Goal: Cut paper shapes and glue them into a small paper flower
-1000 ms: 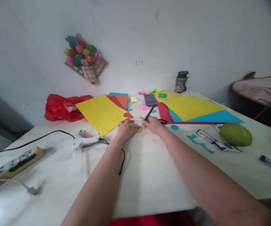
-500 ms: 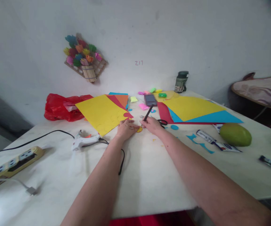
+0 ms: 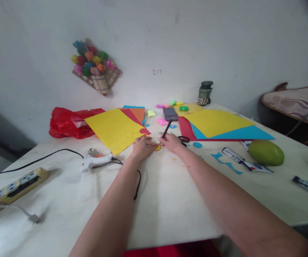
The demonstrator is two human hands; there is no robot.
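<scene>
We see our right hand (image 3: 173, 142) gripping a dark pen (image 3: 167, 130), fingers closed round its lower end. The pen's long axis tilts up and away from us toward the far edge of the tabletop (image 3: 164, 200), with its tip pointing down and toward us at a small yellow paper piece (image 3: 157, 147). That piece lies flat near the middle of the tabletop, just left of the pen tip and between our two hands. Our left hand (image 3: 142, 146) rests palm down with fingers spread flat, holding nothing; its fingertips touch or nearly touch the piece from the left, though we cannot tell which. Both hands are about equally near it. A large yellow sheet (image 3: 113, 129) lies just beyond the left hand, a glue gun (image 3: 96, 161) toward the left edge, and scissors (image 3: 182, 139) just past the right hand.
</scene>
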